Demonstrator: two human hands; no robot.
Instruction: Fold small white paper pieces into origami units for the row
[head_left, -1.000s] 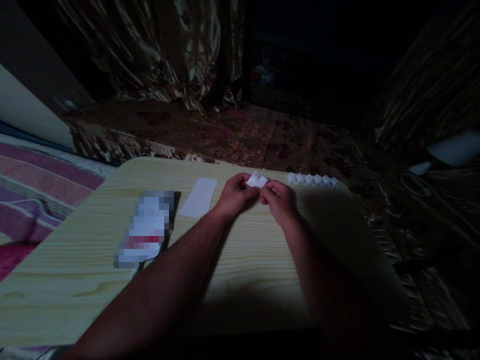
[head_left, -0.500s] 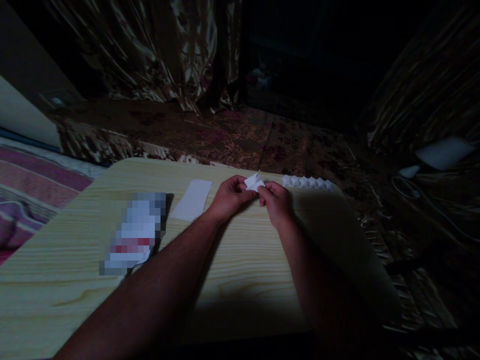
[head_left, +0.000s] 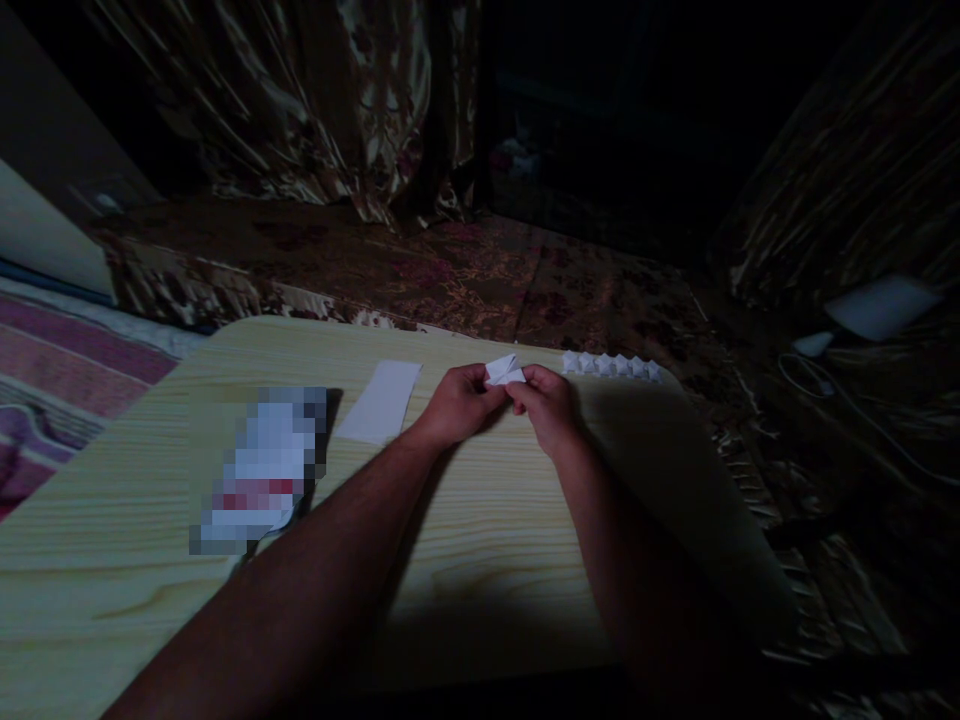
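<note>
A small piece of folded white paper (head_left: 504,371) is pinched between both my hands, above the far part of the wooden table. Its left side is gripped by my left hand (head_left: 459,402), fingers closed. My right hand (head_left: 546,402) pinches the right side with thumb and fingers. The fingertips hide the paper's lower edges. Just right of my right hand stands a row of several small folded white paper pieces (head_left: 611,366). Flat white paper (head_left: 381,400) lies on the table left of my left hand.
On the left of the light wooden table (head_left: 487,550) lies a pixelated white and red object (head_left: 262,460). Patterned cloth (head_left: 450,265) covers a surface beyond the far edge. A white lamp-like item (head_left: 885,305) with a cable is at the right.
The folded paper has turned and lies flatter between my fingers. My right fingers have shifted along its lower right side. The camera view has moved slightly.
</note>
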